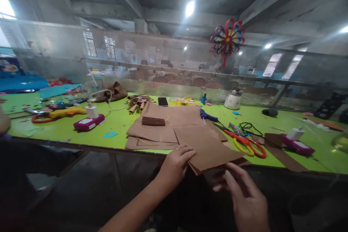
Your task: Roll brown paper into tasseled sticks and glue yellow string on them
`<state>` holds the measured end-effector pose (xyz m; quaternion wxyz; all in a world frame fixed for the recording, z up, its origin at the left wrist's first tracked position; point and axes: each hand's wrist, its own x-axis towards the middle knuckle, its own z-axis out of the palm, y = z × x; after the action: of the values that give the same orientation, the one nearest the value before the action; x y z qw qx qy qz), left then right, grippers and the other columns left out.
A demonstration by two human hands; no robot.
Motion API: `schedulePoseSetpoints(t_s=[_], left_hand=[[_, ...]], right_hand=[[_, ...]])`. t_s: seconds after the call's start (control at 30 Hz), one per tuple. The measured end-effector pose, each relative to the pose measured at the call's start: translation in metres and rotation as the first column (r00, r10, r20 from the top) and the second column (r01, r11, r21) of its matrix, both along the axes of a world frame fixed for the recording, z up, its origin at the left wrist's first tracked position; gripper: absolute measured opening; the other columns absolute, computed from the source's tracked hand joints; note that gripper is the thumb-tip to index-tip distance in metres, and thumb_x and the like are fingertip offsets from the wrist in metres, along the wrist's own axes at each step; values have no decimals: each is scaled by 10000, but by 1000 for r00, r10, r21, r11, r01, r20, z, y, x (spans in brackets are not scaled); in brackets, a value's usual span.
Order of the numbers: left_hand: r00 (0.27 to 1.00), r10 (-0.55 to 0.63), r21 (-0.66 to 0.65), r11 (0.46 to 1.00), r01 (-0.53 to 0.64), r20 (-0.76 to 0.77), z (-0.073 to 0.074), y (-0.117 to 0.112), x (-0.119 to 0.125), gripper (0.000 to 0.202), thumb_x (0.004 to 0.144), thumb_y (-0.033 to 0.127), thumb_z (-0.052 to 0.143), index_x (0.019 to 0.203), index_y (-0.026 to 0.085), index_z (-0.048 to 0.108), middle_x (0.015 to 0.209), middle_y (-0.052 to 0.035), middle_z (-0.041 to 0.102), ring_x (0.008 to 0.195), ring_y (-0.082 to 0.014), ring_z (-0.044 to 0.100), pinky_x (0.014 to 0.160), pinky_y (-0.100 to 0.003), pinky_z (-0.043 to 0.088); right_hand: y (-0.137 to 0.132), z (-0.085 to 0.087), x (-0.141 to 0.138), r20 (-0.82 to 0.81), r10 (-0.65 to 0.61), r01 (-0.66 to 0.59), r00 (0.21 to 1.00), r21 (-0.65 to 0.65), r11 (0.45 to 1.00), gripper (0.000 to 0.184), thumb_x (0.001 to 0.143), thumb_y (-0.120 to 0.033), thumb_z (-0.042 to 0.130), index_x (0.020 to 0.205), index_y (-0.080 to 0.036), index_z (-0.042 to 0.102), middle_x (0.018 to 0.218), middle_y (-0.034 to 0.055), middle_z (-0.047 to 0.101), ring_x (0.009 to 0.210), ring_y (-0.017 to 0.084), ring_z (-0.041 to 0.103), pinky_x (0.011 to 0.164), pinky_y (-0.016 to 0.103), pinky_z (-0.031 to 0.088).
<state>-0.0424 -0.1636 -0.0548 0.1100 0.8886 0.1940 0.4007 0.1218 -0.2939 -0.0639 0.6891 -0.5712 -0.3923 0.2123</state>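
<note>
My left hand (176,164) grips the near left corner of a stack of brown paper sheets (206,146) that juts over the front edge of the green table (67,128). Its fingers curl over the top sheet. My right hand (243,195) is below and just in front of the stack's near edge, fingers partly bent and apart, touching or almost touching the lower sheets. More brown sheets (154,132) lie flat behind, with a folded brown pleated piece (153,120) and a thin yellow thread on them.
Red-and-yellow scissors (244,141) and a blue tool (208,116) lie right of the sheets. Pink boxes with white chargers sit at left (88,122) and right (297,144). A phone (162,101), rolled paper tubes (137,104), and a paper pinwheel (227,39) on the mesh screen are behind.
</note>
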Motion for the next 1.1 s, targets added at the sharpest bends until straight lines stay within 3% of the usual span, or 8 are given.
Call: schedulePoseSetpoints(t_s=[0.17, 0.33, 0.53, 0.63, 0.8, 0.87, 0.97, 1.1], left_hand=[[994, -85, 28, 996, 83, 69, -7, -4, -17, 392, 836, 44, 429, 1176, 196, 550, 1178, -97, 598, 1151, -178, 503, 980, -389, 427], [974, -224, 34, 974, 223, 23, -17, -18, -32, 479, 829, 45, 466, 1275, 219, 467, 1246, -125, 552, 1237, -213, 429, 996, -421, 406], [971, -231, -238, 942, 238, 56, -19, -39, -53, 500, 820, 66, 449, 1274, 272, 490, 1368, -94, 442, 1301, -243, 342, 1047, -479, 326], [941, 20, -656, 722, 221, 339, -14, -45, -64, 397, 822, 203, 493, 1215, 217, 549, 1328, -112, 485, 1233, -266, 437, 1012, -466, 374], [900, 197, -908, -84, 411, 389, -2, -41, -51, 446, 838, 453, 492, 1116, 125, 612, 1084, -139, 651, 1022, -259, 607, 914, -413, 453], [885, 175, -842, -275, 464, 431, 1, -35, -37, 465, 818, 458, 527, 1085, 90, 624, 1035, -159, 667, 976, -267, 629, 901, -413, 459], [858, 193, -780, -357, 514, 476, 0, -26, -19, 435, 795, 372, 583, 1091, 55, 612, 990, -176, 678, 905, -273, 654, 880, -427, 468], [835, 248, -828, -165, 535, 490, -4, -28, -10, 435, 800, 351, 606, 1133, 72, 590, 1021, -164, 673, 862, -256, 662, 818, -399, 495]], right_hand=[[-19, -10, 49, 197, -206, 210, 958, 1, 978, 518, 762, -386, 617, 1233, -204, 500, 957, 82, 652, 741, 209, 658, 671, 309, 548], [-15, -8, 74, 517, 88, -74, 851, -47, 996, 641, 678, -334, 693, 1287, -264, 505, 1310, 97, 491, 1028, 250, 599, 823, 315, 527], [-4, 0, 61, 642, 287, -256, 711, -143, 956, 256, 820, -321, 546, 1015, -281, 707, 1131, 51, 631, 1081, 220, 568, 953, 327, 438], [-11, -5, 53, 644, 245, -234, 725, -105, 967, 263, 835, -352, 529, 1028, -306, 703, 1110, 45, 642, 1059, 216, 579, 927, 314, 452], [-24, -21, 36, 663, 217, -242, 716, -55, 969, 253, 856, -350, 518, 1033, -332, 697, 1055, 45, 661, 1002, 218, 606, 868, 325, 493], [-26, -27, 28, 680, 211, -255, 702, -37, 966, 255, 870, -344, 501, 1043, -346, 689, 1037, 45, 667, 980, 219, 615, 857, 336, 501], [-30, -33, 23, 716, 223, -297, 662, -23, 955, 260, 837, -331, 562, 1074, -357, 667, 1048, 52, 662, 989, 241, 609, 851, 368, 508], [-38, -34, 33, 703, 249, -283, 666, -71, 956, 329, 813, -250, 588, 1130, -327, 627, 1169, 75, 593, 1075, 256, 570, 864, 371, 511]])
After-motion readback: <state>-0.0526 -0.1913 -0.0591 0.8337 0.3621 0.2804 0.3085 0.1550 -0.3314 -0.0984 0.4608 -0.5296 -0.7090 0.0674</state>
